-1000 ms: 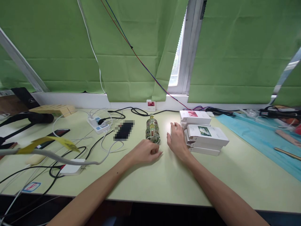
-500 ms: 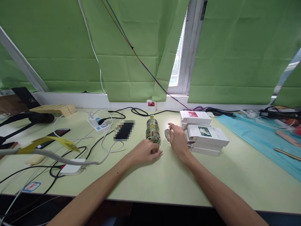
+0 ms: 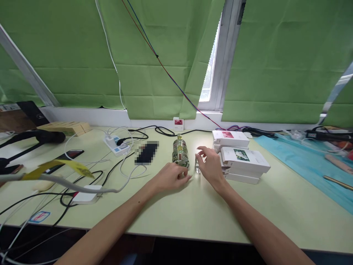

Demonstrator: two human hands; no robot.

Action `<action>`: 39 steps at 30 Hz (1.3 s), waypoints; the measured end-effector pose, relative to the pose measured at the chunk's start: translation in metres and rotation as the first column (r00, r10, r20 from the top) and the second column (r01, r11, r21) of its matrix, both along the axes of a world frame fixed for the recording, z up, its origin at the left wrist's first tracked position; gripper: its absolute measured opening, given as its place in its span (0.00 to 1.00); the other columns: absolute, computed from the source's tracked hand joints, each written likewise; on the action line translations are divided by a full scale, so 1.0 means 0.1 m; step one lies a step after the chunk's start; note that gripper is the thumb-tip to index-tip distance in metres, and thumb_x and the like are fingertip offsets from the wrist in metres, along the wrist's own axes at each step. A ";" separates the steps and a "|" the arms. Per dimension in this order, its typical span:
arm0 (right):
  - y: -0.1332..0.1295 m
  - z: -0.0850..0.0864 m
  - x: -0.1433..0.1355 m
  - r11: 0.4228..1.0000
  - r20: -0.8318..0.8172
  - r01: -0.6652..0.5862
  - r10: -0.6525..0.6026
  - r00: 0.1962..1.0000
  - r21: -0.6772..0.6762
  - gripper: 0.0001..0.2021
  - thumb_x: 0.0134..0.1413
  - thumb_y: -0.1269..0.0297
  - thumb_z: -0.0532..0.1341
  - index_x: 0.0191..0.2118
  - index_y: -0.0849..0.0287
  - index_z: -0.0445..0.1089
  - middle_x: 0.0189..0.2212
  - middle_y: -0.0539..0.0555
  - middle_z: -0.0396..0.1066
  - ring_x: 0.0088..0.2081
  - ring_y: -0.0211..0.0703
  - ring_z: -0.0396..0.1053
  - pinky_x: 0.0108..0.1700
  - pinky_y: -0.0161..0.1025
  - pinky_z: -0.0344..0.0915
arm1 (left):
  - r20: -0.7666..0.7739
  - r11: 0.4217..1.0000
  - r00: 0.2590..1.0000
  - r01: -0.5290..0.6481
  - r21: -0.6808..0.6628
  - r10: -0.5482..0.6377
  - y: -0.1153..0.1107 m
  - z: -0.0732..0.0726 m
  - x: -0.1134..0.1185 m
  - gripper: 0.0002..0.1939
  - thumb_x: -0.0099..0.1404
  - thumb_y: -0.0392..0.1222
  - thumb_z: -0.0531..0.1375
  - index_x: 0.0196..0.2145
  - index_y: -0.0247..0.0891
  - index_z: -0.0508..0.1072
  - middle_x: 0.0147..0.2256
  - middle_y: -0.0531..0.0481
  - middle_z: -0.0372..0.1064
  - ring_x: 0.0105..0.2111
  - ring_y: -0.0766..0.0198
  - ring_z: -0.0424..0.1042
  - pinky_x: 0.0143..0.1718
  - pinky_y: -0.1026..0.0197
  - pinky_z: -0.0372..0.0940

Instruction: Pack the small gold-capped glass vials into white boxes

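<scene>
A row of several clear glass bottles with shiny gold tops [image 3: 179,150], probably perfume bottles, runs away from me in the middle of the table. Low at the near end of the row rests my left hand [image 3: 171,176], its fingers curled in and partly covering the front bottle. Whatever those fingers may hold is hidden. Just right of the row, my right hand [image 3: 211,165] grips a small clear glass bottle [image 3: 197,165] between thumb and fingers, low over the tabletop. Most of that bottle is behind the fingers. Close by its right side are stacked white boxes [image 3: 245,162] with flower pictures.
A single white box [image 3: 178,124] stands against the wall. Left lie a pixelated dark phone-like object [image 3: 147,152], a power strip [image 3: 117,146], a white adapter [image 3: 87,195], tangled cables and black headphones [image 3: 49,136]. Blue sheeting [image 3: 298,158] covers the right side of the table [image 3: 193,217].
The glass bottle in my right hand has turned, from showing a broad face to a narrow upright side. My left hand has barely moved. The whole view has shifted slightly.
</scene>
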State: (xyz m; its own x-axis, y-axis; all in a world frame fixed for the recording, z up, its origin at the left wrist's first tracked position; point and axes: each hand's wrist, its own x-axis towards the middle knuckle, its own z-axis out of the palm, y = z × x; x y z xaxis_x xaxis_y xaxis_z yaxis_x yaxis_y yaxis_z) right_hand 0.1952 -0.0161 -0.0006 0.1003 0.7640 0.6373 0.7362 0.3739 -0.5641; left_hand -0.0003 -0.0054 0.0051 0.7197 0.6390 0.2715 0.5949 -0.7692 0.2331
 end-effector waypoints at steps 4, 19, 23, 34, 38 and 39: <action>-0.02 0.01 -0.03 1.000 -0.004 -0.006 0.006 1.000 0.006 0.11 0.57 0.68 0.60 0.45 0.60 0.73 0.31 0.53 0.75 0.33 0.44 0.70 0.40 0.40 0.63 | 0.037 0.999 0.999 -0.035 0.001 0.035 -0.01 0.03 0.00 0.15 0.69 0.50 0.56 0.28 0.38 0.71 0.18 0.57 0.62 0.19 0.69 0.57 0.26 0.63 0.50; -0.05 0.01 -0.09 0.992 -0.065 -0.117 0.119 0.991 0.037 0.08 0.55 0.67 0.65 0.41 0.60 0.74 0.26 0.48 0.69 0.26 0.38 0.66 0.34 0.35 0.63 | 0.104 0.994 0.989 -0.107 -0.025 0.109 0.01 0.01 0.00 0.14 0.68 0.53 0.58 0.39 0.40 0.69 0.18 0.60 0.58 0.18 0.67 0.56 0.26 0.63 0.48; -0.06 0.00 -0.10 0.986 -0.092 -0.157 0.161 0.983 0.050 0.07 0.55 0.66 0.66 0.41 0.59 0.74 0.26 0.48 0.68 0.26 0.37 0.66 0.32 0.34 0.64 | 0.126 0.991 0.984 -0.115 -0.068 0.123 0.00 0.03 0.00 0.16 0.69 0.54 0.57 0.46 0.40 0.67 0.19 0.61 0.60 0.19 0.67 0.58 0.26 0.64 0.50; -0.06 0.07 -0.05 0.983 -0.033 -0.141 0.146 0.989 0.117 0.09 0.66 0.67 0.56 0.37 0.60 0.72 0.29 0.53 0.73 0.29 0.40 0.69 0.35 0.35 0.63 | 0.060 0.990 0.990 -0.127 -0.067 0.131 0.00 0.04 0.00 0.21 0.71 0.52 0.54 0.56 0.40 0.67 0.21 0.56 0.69 0.23 0.61 0.68 0.29 0.63 0.58; -0.07 0.11 0.01 0.996 0.160 0.049 -0.036 0.986 -0.077 0.09 0.66 0.73 0.53 0.43 0.63 0.72 0.35 0.58 0.73 0.35 0.44 0.71 0.37 0.37 0.61 | 0.045 0.989 0.991 -0.119 -0.086 0.123 0.00 0.04 0.00 0.24 0.73 0.52 0.53 0.61 0.42 0.67 0.23 0.54 0.72 0.25 0.60 0.71 0.32 0.62 0.61; -0.08 0.12 0.01 0.983 0.215 0.104 -0.069 0.974 -0.153 0.10 0.66 0.75 0.53 0.45 0.63 0.71 0.37 0.59 0.73 0.36 0.45 0.72 0.37 0.37 0.61 | 0.048 0.989 0.991 -0.118 -0.094 0.122 0.00 0.05 0.00 0.23 0.73 0.51 0.53 0.61 0.42 0.68 0.24 0.53 0.73 0.26 0.60 0.72 0.33 0.62 0.62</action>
